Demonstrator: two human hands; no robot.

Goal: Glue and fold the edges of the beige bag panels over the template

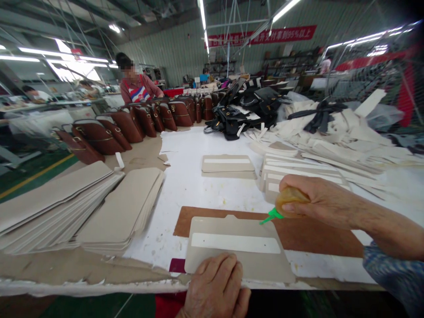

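Beige panel [258, 261] — rounded corners, white strip [235, 243]; at table [59, 267] edge, overlapping brown sheet [318, 236] | Right hand [319, 198] — closed round amber squeeze bottle [291, 196], green nozzle [273, 215] | Left hand [217, 280]: loosely flattened on panel | Red banner [285, 34]: "95%以上" legible

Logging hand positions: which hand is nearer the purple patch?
Left. The left hand rests on the beige panel, just right of the purple patch; the right hand, farther right and beyond, holds a bottle.
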